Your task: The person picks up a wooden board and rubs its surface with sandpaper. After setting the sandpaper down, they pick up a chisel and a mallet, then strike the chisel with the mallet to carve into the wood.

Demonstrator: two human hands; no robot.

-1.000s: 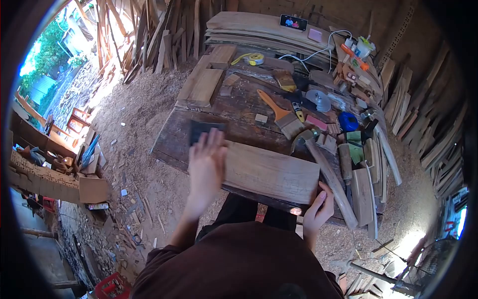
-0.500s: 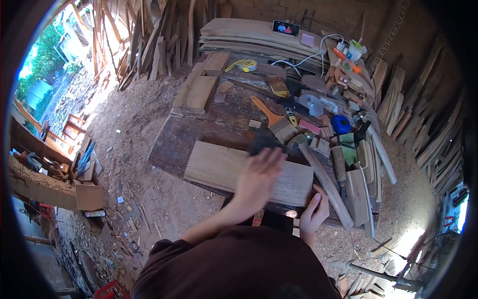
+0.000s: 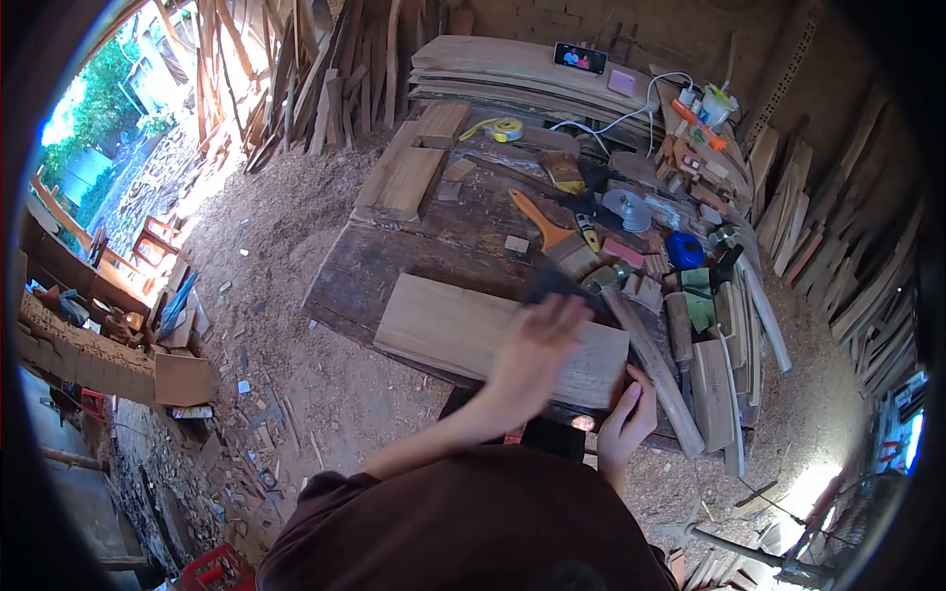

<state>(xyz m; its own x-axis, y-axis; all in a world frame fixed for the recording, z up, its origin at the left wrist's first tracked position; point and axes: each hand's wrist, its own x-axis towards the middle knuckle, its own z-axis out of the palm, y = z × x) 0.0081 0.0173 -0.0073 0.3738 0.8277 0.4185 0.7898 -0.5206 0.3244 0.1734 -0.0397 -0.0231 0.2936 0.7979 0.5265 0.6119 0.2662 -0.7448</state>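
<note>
A pale wooden board [image 3: 443, 320] lies flat along the front edge of the workbench. My left hand [image 3: 540, 350] reaches across it, pressing a dark sheet [image 3: 554, 284] that looks like sandpaper onto its top face. Motion blurs the fingers and the sheet. At the board's right end, my right hand [image 3: 628, 419] grips the near corner, thumb up and fingers curled at the edge. A wide paintbrush [image 3: 554, 236] with an orange handle rests just beyond the sheet.
Wood strips [image 3: 650, 369] lie right of the board. Farther back are a blue tape measure [image 3: 684, 250], a clear disc [image 3: 627, 210], a yellow strap [image 3: 506, 129], and stacked planks [image 3: 473, 61] with a phone [image 3: 579, 57]. Wood shavings [image 3: 296, 212] cover the floor.
My left hand and the dark sheet have slid right along the board. My right hand stays at the corner. The whole view has shifted slightly.
</note>
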